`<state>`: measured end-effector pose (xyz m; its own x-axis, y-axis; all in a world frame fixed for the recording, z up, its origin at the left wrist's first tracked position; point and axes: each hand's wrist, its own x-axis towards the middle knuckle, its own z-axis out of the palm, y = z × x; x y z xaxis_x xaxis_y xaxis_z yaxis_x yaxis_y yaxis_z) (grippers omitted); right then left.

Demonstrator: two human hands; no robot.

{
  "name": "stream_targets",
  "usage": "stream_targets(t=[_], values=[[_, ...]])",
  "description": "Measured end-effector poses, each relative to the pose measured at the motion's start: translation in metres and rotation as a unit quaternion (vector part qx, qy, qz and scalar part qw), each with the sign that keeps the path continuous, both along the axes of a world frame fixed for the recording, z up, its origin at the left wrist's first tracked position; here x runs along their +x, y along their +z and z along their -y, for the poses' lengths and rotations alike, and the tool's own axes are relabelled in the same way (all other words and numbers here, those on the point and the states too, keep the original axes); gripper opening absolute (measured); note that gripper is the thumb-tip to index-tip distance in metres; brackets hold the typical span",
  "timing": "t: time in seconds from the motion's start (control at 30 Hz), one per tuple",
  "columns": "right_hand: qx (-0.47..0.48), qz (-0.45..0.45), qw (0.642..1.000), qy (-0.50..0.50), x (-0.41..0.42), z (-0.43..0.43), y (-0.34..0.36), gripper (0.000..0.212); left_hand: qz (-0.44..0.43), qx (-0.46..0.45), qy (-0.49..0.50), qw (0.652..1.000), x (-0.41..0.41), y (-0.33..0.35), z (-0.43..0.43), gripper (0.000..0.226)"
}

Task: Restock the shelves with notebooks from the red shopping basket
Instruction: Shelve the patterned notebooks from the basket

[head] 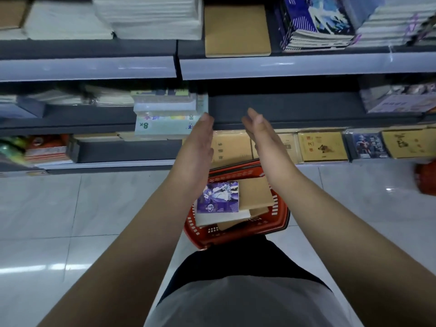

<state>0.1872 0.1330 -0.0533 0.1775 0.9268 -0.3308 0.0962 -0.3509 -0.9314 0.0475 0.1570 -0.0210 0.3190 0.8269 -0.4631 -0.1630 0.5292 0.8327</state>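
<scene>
both arms stretched toward the middle shelf (283, 107). left hand (198, 142) flat, fingers straight and together, tips touching the right edge of a pale notebook stack (165, 114) at ten o'clock. right hand (262, 131) likewise flat, fingers straight, holding nothing, just beside the left, palms facing. red shopping basket (278, 223) on the floor at six o'clock of the hands, holding a purple notebook (219, 197) over brown and white ones.

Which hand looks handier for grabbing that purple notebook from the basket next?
Probably the left hand: it is open, holds nothing, and its forearm lies directly over the purple notebook in the red basket. The right hand, also open, is farther over.
</scene>
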Motion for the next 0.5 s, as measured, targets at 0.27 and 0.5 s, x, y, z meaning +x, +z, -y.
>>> stream_targets(t=[0.27, 0.5], values=[[-0.063, -0.003, 0.998, 0.023, 0.007, -0.001, -0.051, 0.082, -0.030, -0.038, -0.002, 0.999, -0.005, -0.061, -0.001, 0.061], [-0.090, 0.000, 0.994, 0.054, 0.017, -0.020, -0.116, 0.088, -0.071, -0.048, 0.012, 0.996, 0.006, -0.127, -0.012, 0.058]])
